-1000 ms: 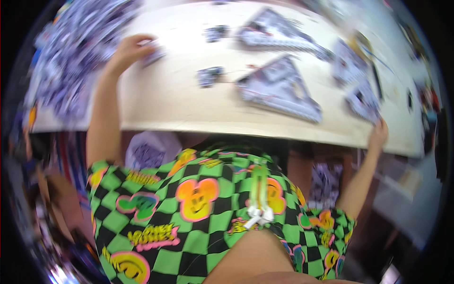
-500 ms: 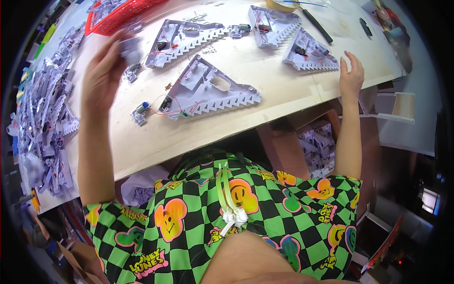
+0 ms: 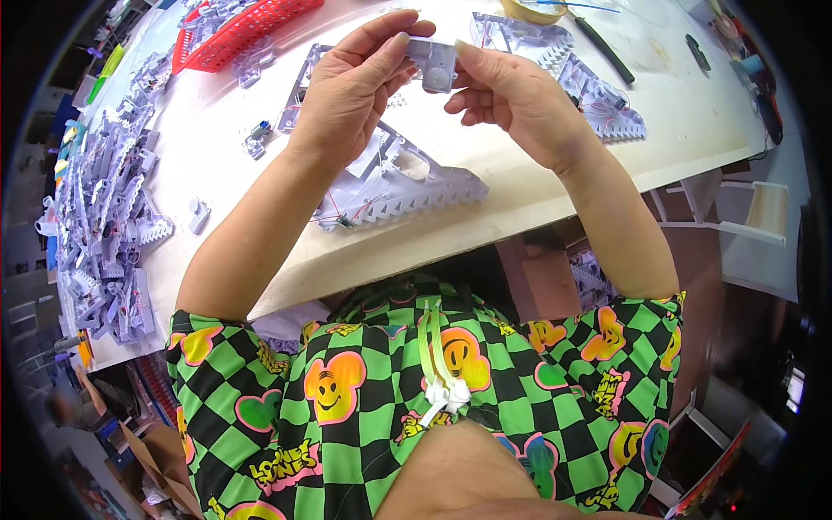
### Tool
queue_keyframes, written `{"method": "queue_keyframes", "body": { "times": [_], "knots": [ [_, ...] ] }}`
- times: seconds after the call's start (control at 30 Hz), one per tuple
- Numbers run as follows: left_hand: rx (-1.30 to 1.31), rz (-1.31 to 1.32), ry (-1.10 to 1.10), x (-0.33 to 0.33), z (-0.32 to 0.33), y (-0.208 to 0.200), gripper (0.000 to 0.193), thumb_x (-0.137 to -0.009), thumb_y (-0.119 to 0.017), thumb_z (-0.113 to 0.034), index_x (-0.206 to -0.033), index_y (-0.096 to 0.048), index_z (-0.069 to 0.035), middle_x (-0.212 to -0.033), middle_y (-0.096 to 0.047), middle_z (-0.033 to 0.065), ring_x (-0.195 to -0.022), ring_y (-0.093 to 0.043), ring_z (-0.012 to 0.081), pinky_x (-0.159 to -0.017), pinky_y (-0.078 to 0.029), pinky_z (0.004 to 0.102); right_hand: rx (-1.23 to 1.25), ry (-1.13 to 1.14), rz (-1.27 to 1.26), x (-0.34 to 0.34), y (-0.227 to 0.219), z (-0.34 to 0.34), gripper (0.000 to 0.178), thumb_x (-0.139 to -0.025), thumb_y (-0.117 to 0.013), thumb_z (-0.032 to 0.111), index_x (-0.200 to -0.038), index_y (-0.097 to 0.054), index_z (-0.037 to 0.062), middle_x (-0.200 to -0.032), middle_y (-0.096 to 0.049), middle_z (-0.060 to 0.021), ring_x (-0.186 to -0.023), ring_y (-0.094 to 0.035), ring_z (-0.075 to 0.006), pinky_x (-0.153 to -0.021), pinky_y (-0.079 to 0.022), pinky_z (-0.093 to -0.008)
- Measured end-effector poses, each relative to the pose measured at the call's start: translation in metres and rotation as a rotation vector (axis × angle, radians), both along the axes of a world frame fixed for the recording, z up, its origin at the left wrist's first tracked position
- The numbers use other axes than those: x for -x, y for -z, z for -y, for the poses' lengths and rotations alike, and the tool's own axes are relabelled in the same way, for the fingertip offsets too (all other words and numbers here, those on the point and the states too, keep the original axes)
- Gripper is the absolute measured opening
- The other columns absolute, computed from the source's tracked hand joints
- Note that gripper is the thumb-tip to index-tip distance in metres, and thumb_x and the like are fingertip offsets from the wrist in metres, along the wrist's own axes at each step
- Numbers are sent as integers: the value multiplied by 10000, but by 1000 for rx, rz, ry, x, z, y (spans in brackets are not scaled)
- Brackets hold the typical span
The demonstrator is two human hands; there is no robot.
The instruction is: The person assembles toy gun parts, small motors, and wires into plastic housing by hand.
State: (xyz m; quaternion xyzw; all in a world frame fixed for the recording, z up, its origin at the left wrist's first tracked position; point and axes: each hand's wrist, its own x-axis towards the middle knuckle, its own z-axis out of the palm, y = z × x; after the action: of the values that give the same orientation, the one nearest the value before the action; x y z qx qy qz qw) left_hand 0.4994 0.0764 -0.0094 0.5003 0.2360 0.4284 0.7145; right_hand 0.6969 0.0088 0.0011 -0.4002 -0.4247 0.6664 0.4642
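Observation:
A small grey plastic part (image 3: 438, 74) with a round boss is held up between my two hands over the far middle of the table. My left hand (image 3: 355, 91) pinches its left end with thumb and fingers. On its right edge, the thumb and fingers of my right hand (image 3: 524, 104) are closed. Below lies a triangular grey plastic housing (image 3: 407, 186) with a toothed edge, an oval hole and thin wires, partly hidden by my left forearm. More toothed housings (image 3: 607, 108) lie beyond my right hand, and another is mostly behind my left hand.
A heap of grey plastic parts (image 3: 100, 217) covers the table's left side. Behind it stands a red basket (image 3: 251, 35) of parts. A small motor piece (image 3: 257, 139) and a loose grey piece (image 3: 198, 215) lie left of my arm. A black rod (image 3: 602, 50) lies far right.
My hands have come together from either side, and the grey plastic part is now between them. A loose grey piece now shows beside the heap. The whole view has shifted slightly.

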Motion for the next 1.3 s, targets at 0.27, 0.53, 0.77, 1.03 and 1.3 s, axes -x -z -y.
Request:
{"method": "queue_keyframes", "body": {
  "times": [0.27, 0.53, 0.77, 1.03, 1.3],
  "knots": [
    [127, -113, -74, -10, 18, -9, 379, -931, -610, -148, -1269, -528, 2, -1147, -625, 87, -1044, -607, 148, -915, -492, 282, -343, 261, 319, 0, 10, 3, 317, -823, -738, 229, -1057, -656, 31, -877, -663, -16, -737, -633, -120, -669, -510, -245],
    [141, -158, 34, -4, 21, -5, 348, -960, -552, -137, -1263, -537, 35, -1109, -640, 117, -1002, -639, 194, -923, -515, 306, -885, 342, 1076, 6, 2, 7, 351, -733, -768, 181, -1048, -636, 101, -952, -654, -33, -720, -628, -204, -661, -532, -305],
    [-166, -469, 92, -5, -23, -17, 252, -959, -554, -131, -1157, -639, 0, -916, -654, 17, -799, -589, 76, -735, -494, 217, -1327, 135, 1335, -17, -33, -23, 246, -724, -753, 172, -952, -693, 99, -888, -677, -53, -830, -629, -196, -745, -421, -334],
    [-242, -416, 10, -33, -42, -10, 318, -959, -550, -164, -1232, -577, -2, -974, -637, 59, -810, -591, 114, -725, -492, 249, -1114, 217, 1313, -37, -44, -37, 180, -766, -723, 96, -936, -697, 43, -862, -678, -85, -779, -642, -209, -700, -492, -311],
    [-1184, -1166, -28, -41, -39, 20, 446, -799, -689, -256, -1186, -597, -54, -1148, -603, 170, -1161, -489, 321, -985, -368, 469, -573, 356, 1055, -36, -16, -70, 186, -792, -699, 87, -944, -676, -19, -794, -676, -80, -707, -614, -121, -640, -497, -270]
  ]
}}
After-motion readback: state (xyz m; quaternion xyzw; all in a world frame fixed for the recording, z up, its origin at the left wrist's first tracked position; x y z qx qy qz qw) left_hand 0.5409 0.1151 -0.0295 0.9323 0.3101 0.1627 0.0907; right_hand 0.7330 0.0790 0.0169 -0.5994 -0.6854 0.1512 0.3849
